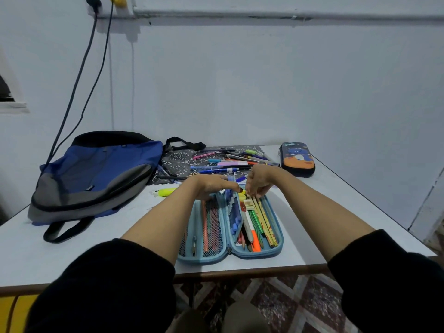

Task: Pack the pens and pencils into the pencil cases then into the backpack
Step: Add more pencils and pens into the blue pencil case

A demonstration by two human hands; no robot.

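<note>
1. Currently: open blue pencil case (230,257) flat on counter (72,255), part filled.
2. Left hand (212,186) at its far end, fingers straight.
3. Right hand (259,180) beside it, fingers curled over pencils (264,219); grasp unclear.
4. Loose pens (230,161) behind; backpack (96,174) left.

From my end this reads as a room in a home — a plain study corner. A small white surface (96,255) sits pushed against a pale painted wall (264,80), with a bare pipe (264,15) running along it and dark cables (79,75) hanging down. Patterned maroon floor tiles (288,304) show below — a school backpack (96,174) and a lacy mat (179,159) lie on top.
</note>
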